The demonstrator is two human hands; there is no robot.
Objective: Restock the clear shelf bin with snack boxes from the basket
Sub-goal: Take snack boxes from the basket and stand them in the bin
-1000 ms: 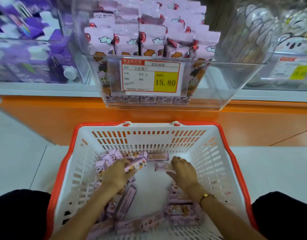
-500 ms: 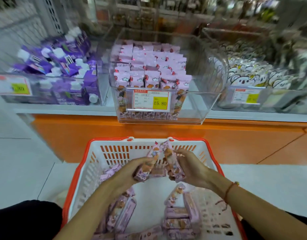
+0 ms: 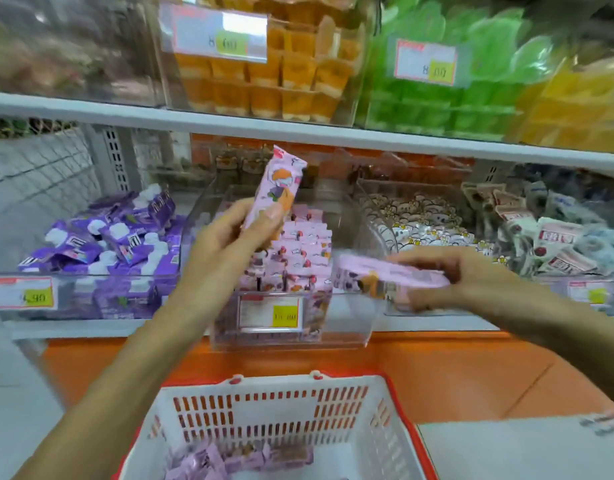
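Mid-restock: the left hand (image 3: 226, 237) grips one snack box (image 3: 276, 188) upright above the clear bin (image 3: 354, 327) on the shelf, the right hand (image 3: 447, 282) clasps another (image 3: 385, 275) flat at the bin's right edge — next, probably, lowering both among the rows. More wait in the basket (image 3: 395, 420).

Smeared by motion blur at 3 o'clock: right hand (image 3: 447, 282) and the flat pink snack box (image 3: 392, 277) in its grip, print unreadable. Hidden behind left hand (image 3: 229, 240): lower end of the upright snack box (image 3: 277, 188). Cut off at 6 o'clock by the bottom edge: white basket (image 3: 271, 410) and its pile of boxes. Too blurred to read: price tag (image 3: 269, 315) on the clear bin (image 3: 350, 327), and the tags at 12 o'clock.
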